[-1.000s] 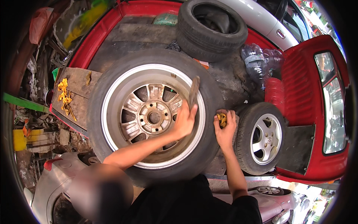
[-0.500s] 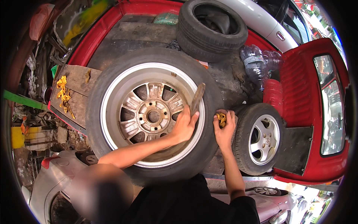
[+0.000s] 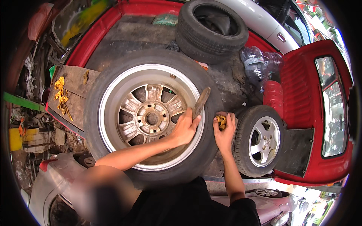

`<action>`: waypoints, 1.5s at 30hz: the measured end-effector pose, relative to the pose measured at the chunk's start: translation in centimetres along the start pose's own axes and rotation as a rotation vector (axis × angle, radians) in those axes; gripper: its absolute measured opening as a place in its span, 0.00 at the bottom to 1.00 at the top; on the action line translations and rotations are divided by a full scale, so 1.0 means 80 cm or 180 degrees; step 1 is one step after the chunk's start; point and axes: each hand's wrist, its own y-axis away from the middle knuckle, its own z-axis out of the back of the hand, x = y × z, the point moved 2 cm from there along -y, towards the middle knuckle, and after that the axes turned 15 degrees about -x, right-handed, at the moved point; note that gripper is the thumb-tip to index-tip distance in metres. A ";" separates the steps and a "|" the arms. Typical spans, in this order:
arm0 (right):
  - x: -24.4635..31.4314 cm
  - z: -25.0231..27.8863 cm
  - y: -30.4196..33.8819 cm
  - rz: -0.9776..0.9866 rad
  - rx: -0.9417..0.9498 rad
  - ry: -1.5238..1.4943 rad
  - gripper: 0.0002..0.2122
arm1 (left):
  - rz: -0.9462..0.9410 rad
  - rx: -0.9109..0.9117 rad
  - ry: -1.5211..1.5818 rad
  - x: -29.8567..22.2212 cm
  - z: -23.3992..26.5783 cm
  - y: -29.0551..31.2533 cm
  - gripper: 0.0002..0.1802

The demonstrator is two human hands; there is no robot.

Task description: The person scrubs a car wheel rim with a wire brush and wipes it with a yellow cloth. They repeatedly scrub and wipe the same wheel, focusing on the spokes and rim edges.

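Note:
A large wheel lies flat in front of me, its silver alloy rim point(image 3: 149, 168) inside a black tire point(image 3: 113, 67). My left hand point(image 3: 185, 128) reaches over the rim's right side, closed around a flat, worn grey-brown bar point(image 3: 201, 101). The bar slants up and away across the rim's edge; its exact kind does not show. Right of the tire, my right hand point(image 3: 225, 130) is closed around a crumpled yellow rag point(image 3: 221, 121). A smaller wheel point(image 3: 264, 141) with a silver five-spoke rim leans upright close by that hand.
Everything stands on a red truck bed. Two stacked tires point(image 3: 211, 41) sit at the back, with clear plastic bottles point(image 3: 254, 66) and a red ribbed container point(image 3: 273, 98) to their right. Similar yellow scraps point(image 3: 60, 94) lie on a wooden board point(image 3: 77, 79) at the left.
The view has shifted slightly, moving the scene a little left. The bar in my left hand tilts slightly more outward over the rim's edge. My right hand keeps the rag beside the tire.

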 end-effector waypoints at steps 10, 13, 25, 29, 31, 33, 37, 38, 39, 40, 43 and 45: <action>0.000 0.001 0.002 -0.0040 -0.0029 0.0026 0.09 | -0.0154 -0.0617 0.0110 0.016 -0.008 -0.013 0.19; -0.001 0.000 0.000 -0.0111 -0.0019 -0.0001 0.08 | 0.0029 -0.0523 0.0102 0.021 -0.010 -0.017 0.19; 0.002 0.001 0.001 -0.0136 -0.0046 -0.0028 0.08 | -0.0489 -0.0830 0.0353 0.001 -0.003 -0.008 0.23; 0.002 0.001 0.002 -0.0072 -0.0043 0.0009 0.08 | 0.0183 -0.0782 0.0191 0.010 -0.008 -0.064 0.22; 0.003 0.002 0.001 0.0011 -0.0083 0.0025 0.08 | 0.0242 -0.0769 0.0149 0.015 -0.010 -0.076 0.22; 0.003 0.003 0.002 -0.0001 -0.0045 0.0020 0.08 | 0.0724 -0.0505 0.0058 0.022 -0.007 -0.056 0.22; 0.000 0.002 0.002 -0.0178 -0.0049 -0.0159 0.08 | 0.0147 -0.0171 0.0092 0.019 0.014 0.034 0.23; -0.001 0.001 0.001 -0.0230 -0.0027 -0.0147 0.08 | 0.0338 0.0029 0.0073 0.020 0.015 0.040 0.23; -0.001 0.001 0.002 -0.0278 -0.0011 -0.0138 0.08 | 0.0750 0.0131 -0.0070 0.025 0.015 0.040 0.23; -0.002 0.000 0.002 -0.0328 0.0000 -0.0167 0.08 | 0.0490 0.0069 -0.0065 0.025 0.014 0.028 0.22; -0.001 0.001 0.001 -0.0145 -0.0049 -0.0090 0.08 | 0.0333 -0.0445 -0.0202 0.029 -0.011 -0.041 0.22; -0.001 0.001 0.000 -0.0025 -0.0071 -0.0051 0.08 | 0.0227 -0.0771 0.0007 0.030 -0.017 -0.063 0.22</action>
